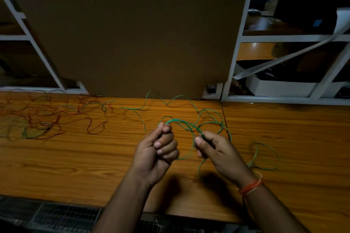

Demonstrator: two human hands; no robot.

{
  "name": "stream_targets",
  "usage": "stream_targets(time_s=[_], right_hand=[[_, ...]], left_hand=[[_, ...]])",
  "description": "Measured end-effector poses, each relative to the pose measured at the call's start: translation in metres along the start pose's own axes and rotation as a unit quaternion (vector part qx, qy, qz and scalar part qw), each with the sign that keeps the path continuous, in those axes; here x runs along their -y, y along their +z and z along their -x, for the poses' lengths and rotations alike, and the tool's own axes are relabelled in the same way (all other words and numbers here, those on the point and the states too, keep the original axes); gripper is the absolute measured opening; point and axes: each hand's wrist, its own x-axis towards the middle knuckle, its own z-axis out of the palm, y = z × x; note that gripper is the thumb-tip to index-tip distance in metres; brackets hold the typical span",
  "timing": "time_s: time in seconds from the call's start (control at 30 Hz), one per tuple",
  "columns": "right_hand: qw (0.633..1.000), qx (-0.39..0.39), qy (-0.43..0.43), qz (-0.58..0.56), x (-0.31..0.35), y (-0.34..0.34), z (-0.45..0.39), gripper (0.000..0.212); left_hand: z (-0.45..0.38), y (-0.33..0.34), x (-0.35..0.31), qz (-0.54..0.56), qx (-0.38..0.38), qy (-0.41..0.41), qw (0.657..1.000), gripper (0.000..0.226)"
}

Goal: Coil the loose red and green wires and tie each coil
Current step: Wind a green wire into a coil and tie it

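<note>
Left hand [160,149] and right hand [212,147] each pinch the green wire [181,122] above the table [75,166]. Wire is light, thin, springy; grip bunched loops firmly, or they likely spring open.

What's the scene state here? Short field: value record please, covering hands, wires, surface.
left hand: left hand grips one part of the green wire, fingers curled
right hand: right hand pinches the same wire, a strand arching between the hands
green wire: loose loops trail back across the wooden table; not tied
finished coil: small green coil lies right of the right hand
waiting pile: tangle of red and green wires at far left, untouched
backdrop: brown board stands behind the table
</note>
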Motion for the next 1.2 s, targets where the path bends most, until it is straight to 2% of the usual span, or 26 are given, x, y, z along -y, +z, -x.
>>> stream_targets(time_s=[0.1, 0.17, 0.27, 0.33, 0.4, 0.43, 0.5, 0.57, 0.63, 0.7, 0.73, 0.83, 0.9, 0.97, 1.03, 1.13, 1.2], right_hand=[[0.993, 0.061, 0.05, 0.084, -0.025, -0.002, -0.009, 0.02], [0.983, 0.06, 0.057, 0.166, -0.035, -0.009, -0.022, 0.014], [0.965, 0.048, 0.047, 0.253, -0.034, -0.021, -0.054, 0.035], [0.965, -0.013, 0.059, 0.255, -0.029, -0.025, -0.077, 0.037], [0.942, -0.097, 0.06, 0.315, -0.032, -0.029, -0.104, 0.033], [0.925, -0.109, 0.068, 0.357, -0.034, -0.031, -0.118, 0.036], [0.89, -0.086, 0.138, 0.426, -0.047, -0.032, -0.141, 0.056], [0.865, -0.054, 0.226, 0.445, -0.07, -0.031, -0.154, 0.08], [0.864, -0.031, 0.292, 0.409, -0.097, -0.028, -0.16, 0.097], [0.871, 0.006, 0.302, 0.387, -0.115, -0.02, -0.161, 0.102], [0.869, 0.033, 0.293, 0.397, -0.117, -0.014, -0.157, 0.092], [0.863, 0.084, 0.192, 0.46, -0.117, 0.02, -0.141, 0.041], [0.874, 0.103, 0.117, 0.46, -0.113, 0.041, -0.12, 0.025], [0.891, 0.116, 0.059, 0.435, -0.108, 0.061, -0.092, 0.021], [0.907, 0.127, 0.015, 0.401, -0.105, 0.078, -0.063, 0.026], [0.913, 0.163, -0.023, 0.373, -0.092, 0.092, -0.02, 0.036], [0.918, 0.194, -0.054, 0.342, -0.085, 0.093, 0.008, 0.034]], left_hand=[[-0.007, -0.014, -0.022, 0.009, -0.092, 0.056, 0.994, 0.032], [-0.012, -0.026, -0.035, -0.002, -0.146, 0.083, 0.986, 0.028], [-0.016, -0.037, -0.043, -0.019, -0.19, 0.097, 0.977, 0.026], [-0.019, -0.039, -0.046, -0.04, -0.194, 0.099, 0.975, 0.026], [-0.022, -0.04, -0.047, -0.066, -0.193, 0.098, 0.974, 0.025], [-0.024, -0.041, -0.047, -0.081, -0.191, 0.096, 0.973, 0.025], [-0.027, -0.043, -0.049, -0.111, -0.194, 0.091, 0.97, 0.025], [-0.026, -0.045, -0.05, -0.134, -0.192, 0.087, 0.968, 0.025], [-0.024, -0.047, -0.051, -0.146, -0.187, 0.081, 0.968, 0.025], [-0.02, -0.053, -0.052, -0.156, -0.183, 0.077, 0.968, 0.025], [-0.017, -0.056, -0.053, -0.16, -0.18, 0.077, 0.968, 0.025], [-0.009, -0.068, -0.057, -0.166, -0.174, 0.059, 0.969, 0.026], [-0.005, -0.069, -0.055, -0.166, -0.169, 0.065, 0.969, 0.026], [-0.001, -0.068, -0.055, -0.167, -0.163, 0.058, 0.971, 0.026], [0.004, -0.065, -0.053, -0.166, -0.153, 0.05, 0.973, 0.026], [0.018, -0.053, -0.044, -0.144, -0.139, 0.038, 0.979, 0.026], [0.033, -0.04, -0.034, -0.131, -0.128, 0.03, 0.983, 0.026]])
